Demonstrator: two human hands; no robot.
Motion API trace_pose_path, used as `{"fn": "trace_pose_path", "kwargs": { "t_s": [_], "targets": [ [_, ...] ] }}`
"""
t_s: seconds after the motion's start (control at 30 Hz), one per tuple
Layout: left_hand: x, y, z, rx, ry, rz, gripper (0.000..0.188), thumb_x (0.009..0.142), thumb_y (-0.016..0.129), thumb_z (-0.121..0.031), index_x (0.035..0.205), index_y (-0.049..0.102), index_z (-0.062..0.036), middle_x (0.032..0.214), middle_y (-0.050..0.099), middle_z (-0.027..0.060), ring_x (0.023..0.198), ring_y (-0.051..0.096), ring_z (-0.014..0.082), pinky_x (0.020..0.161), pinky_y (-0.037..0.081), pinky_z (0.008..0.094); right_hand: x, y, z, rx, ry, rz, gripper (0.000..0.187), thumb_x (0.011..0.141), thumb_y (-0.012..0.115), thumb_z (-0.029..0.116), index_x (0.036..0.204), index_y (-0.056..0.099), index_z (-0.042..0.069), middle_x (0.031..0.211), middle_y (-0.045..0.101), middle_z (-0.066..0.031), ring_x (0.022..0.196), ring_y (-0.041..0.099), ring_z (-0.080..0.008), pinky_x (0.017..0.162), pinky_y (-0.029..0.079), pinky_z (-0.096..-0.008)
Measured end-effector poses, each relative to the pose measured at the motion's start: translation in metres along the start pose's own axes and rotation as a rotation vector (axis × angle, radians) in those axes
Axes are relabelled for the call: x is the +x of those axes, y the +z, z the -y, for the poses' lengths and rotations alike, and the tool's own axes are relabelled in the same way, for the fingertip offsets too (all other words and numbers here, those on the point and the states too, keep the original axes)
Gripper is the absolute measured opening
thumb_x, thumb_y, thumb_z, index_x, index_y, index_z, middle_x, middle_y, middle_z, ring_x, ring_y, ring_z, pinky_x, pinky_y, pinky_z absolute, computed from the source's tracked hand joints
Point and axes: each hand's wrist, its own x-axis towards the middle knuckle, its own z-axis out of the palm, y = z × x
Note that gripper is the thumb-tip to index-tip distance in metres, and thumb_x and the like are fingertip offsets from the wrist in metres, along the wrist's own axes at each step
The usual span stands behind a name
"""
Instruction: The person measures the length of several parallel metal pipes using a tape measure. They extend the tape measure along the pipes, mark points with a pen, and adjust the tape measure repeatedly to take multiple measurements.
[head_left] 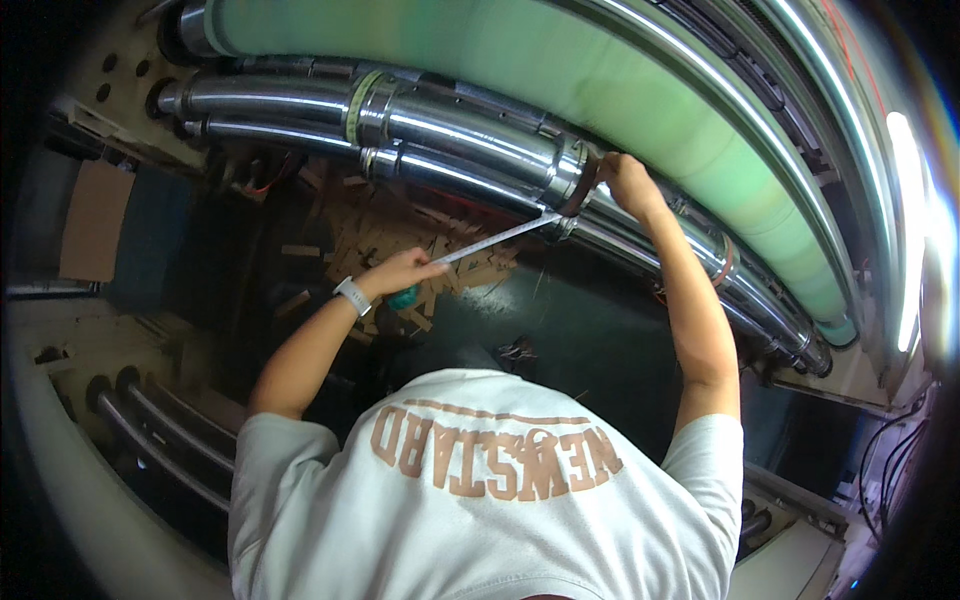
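My left hand point(405, 270), with a pale watch on its wrist, is closed round a tape measure. Below its palm shows the green case point(403, 298), and the white blade point(495, 238) slants up to the right, meeting the underside of the steel roller point(470, 130). On that roller, my right hand point(627, 183) rests with its fingertips pinched beside a dark brown band point(583, 188). What sits in those fingertips is too hidden to make out. Left of the band is a metal collar point(567, 165).
A wide pale-green roller point(480, 50) runs behind the steel one, and a thinner steel roller point(460, 178) lies in front. A yellow-green scale ring point(357, 105) circles the steel roller. Cardboard scraps point(365, 230) litter the floor below. Bars point(165, 440) stand at lower left; cables point(890, 460) hang right.
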Motion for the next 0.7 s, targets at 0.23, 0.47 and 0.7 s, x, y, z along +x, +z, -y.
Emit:
{"fn": "trace_pose_path", "kwargs": {
  "t_s": [0.23,0.47,0.7],
  "targets": [
    [-0.007,0.027,0.003,-0.015,-0.049,0.291,0.067,0.070,0.059,-0.024,0.124,0.026,-0.0031,0.086,0.051,0.0119,0.075,0.050,0.0212,0.068,0.040,0.0300,-0.004,0.001,0.003,0.033,-0.062,-0.005,0.021,0.083,0.047,0.016,0.083,0.059,-0.001,0.079,0.060,-0.0200,0.078,0.058,-0.0314,0.073,0.043,-0.0367],
    [-0.012,0.030,0.003,0.196,-0.048,0.302,0.092,0.071,0.057,-0.018,0.137,-0.006,-0.0123,0.096,0.052,0.0199,0.082,0.053,0.0303,0.073,0.042,0.0371,0.004,0.001,0.001,-0.044,-0.023,0.034,0.022,0.082,0.047,0.016,0.084,0.062,0.000,0.085,0.062,-0.0199,0.084,0.059,-0.0314,0.078,0.043,-0.0376],
    [-0.027,0.025,0.005,0.214,0.084,0.052,0.103,0.072,0.066,-0.033,0.139,-0.010,-0.0143,0.089,0.053,0.0164,0.081,0.053,0.0280,0.074,0.042,0.0368,-0.001,-0.002,0.011,-0.054,0.062,0.078,0.025,0.084,0.045,0.017,0.086,0.060,-0.002,0.086,0.062,-0.0196,0.085,0.059,-0.0327,0.078,0.044,-0.0387]
  ]
}}
